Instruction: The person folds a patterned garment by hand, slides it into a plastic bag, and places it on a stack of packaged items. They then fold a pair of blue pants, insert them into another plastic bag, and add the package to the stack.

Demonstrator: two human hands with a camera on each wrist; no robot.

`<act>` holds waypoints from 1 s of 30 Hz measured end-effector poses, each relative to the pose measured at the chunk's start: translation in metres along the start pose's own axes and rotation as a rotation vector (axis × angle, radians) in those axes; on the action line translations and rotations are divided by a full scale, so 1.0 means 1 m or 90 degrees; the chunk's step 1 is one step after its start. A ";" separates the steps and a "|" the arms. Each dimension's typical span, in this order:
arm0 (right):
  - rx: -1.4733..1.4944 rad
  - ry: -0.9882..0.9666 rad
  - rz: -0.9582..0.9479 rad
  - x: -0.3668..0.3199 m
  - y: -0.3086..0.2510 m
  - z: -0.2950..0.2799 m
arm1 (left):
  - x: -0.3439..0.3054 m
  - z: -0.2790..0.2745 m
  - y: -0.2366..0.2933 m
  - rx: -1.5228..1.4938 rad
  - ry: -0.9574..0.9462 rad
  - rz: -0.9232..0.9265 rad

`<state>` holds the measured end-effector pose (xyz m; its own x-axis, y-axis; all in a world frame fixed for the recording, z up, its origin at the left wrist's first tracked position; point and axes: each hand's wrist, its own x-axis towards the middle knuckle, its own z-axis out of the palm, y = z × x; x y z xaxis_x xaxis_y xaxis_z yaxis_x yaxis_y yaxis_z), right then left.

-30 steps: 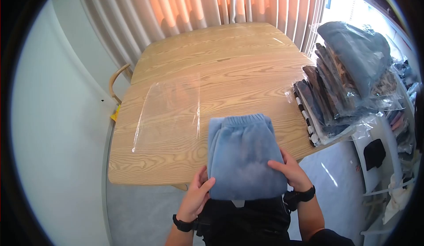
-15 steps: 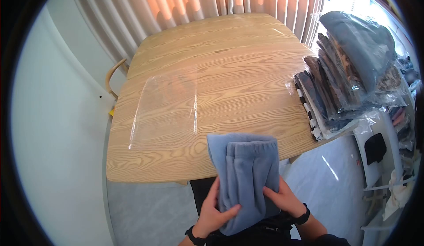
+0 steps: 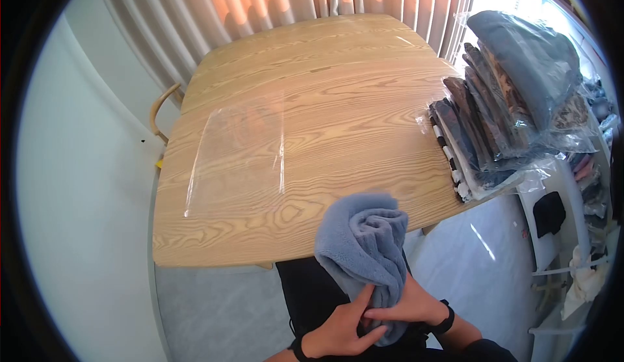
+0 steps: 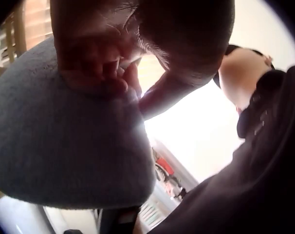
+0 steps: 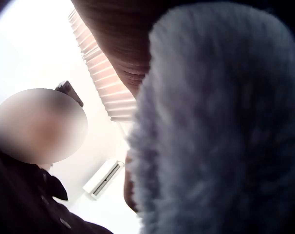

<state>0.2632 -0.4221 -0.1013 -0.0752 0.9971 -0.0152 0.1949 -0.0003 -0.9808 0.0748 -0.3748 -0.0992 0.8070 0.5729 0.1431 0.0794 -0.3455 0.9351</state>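
Observation:
A blue-grey fleece garment [image 3: 364, 245], bunched with a spiral of folds at its upper end, is held over the person's lap at the table's near edge. The left hand [image 3: 341, 329] grips its lower part from the left, thumb and fingers around the cloth. From the right the right hand [image 3: 408, 302] grips the same part, its thumb across the front close to the left hand's fingers. In the left wrist view the cloth [image 4: 69, 141] hangs beside the left hand [image 4: 103, 58]. Fluffy cloth [image 5: 220, 122] fills much of the right wrist view, hiding most of the right hand.
A transparent plastic bag [image 3: 237, 157] lies flat on the left of the wooden table [image 3: 325, 102]. Bagged folded clothes [image 3: 520, 82] are stacked at the table's right edge. A chair [image 3: 159, 111] stands at the left, and a white rack [image 3: 549, 232] holds other items at the right.
The garment was flat and folded, then was turned and folded narrower; now it is rolled and bunched. Both hands have moved closer together around its lower part.

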 end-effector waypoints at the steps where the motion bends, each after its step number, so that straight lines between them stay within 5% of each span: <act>1: 0.122 -0.013 0.047 0.001 0.003 -0.002 | -0.002 -0.008 -0.003 -0.093 -0.069 -0.020; 3: 0.334 -0.017 0.166 0.000 0.006 -0.001 | 0.001 -0.033 -0.003 -0.256 -0.183 -0.056; 5: 0.306 0.007 0.127 0.002 0.013 0.000 | 0.010 -0.079 -0.001 -0.121 -0.203 -0.075; 6: 0.278 0.031 0.088 0.003 0.015 0.000 | 0.014 -0.097 -0.010 0.028 -0.099 -0.023; 8: 0.254 0.039 0.081 0.000 0.017 0.001 | 0.028 -0.123 -0.030 0.137 0.193 -0.181; 10: 0.231 0.044 0.082 -0.009 0.019 0.002 | 0.039 -0.165 -0.065 0.538 0.251 -0.136; 12: 0.106 0.027 0.023 -0.012 0.021 0.001 | 0.033 -0.204 -0.105 0.709 0.222 -0.189; 15: 0.135 -0.006 -0.061 -0.012 0.022 -0.001 | 0.029 -0.208 -0.119 0.716 0.206 -0.218; 18: 0.148 -0.022 -0.078 -0.012 0.032 0.005 | 0.035 -0.180 -0.069 0.614 0.092 -0.205; 25: 0.062 -0.064 -0.104 -0.004 0.027 0.005 | 0.034 -0.168 -0.075 0.743 0.081 -0.044; 30: 0.057 -0.060 -0.106 0.000 0.026 0.003 | 0.035 -0.164 -0.068 0.657 0.093 -0.068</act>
<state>0.2653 -0.4227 -0.1278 -0.1916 0.9722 0.1349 0.0848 0.1533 -0.9845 0.0019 -0.2095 -0.1048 0.6936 0.6980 0.1782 0.6619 -0.7151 0.2246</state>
